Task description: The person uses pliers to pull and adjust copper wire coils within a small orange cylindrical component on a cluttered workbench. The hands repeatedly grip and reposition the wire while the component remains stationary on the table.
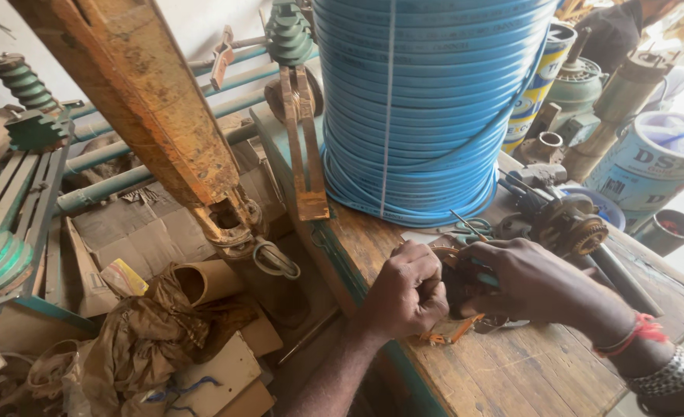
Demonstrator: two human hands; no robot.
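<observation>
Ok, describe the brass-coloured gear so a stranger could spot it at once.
Start at the big blue cable coil on the wooden workbench. Just right of its base lies dark greasy machinery; the gear sits at its right end, the only golden, toothed wheel there.

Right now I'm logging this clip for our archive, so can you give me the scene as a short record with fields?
setting: cluttered workshop, wooden workbench with a teal edge
left hand: left hand fisted on a small dark part at the bench edge
right hand: right hand grips a teal-handled tool against the same part
wrist: red thread and metal bracelet on the right wrist
behind hands: big coil of blue cable, geared metal assembly
left of bench: rusty orange beam, green insulators, torn cardboard
far right: printed tin drums
</observation>
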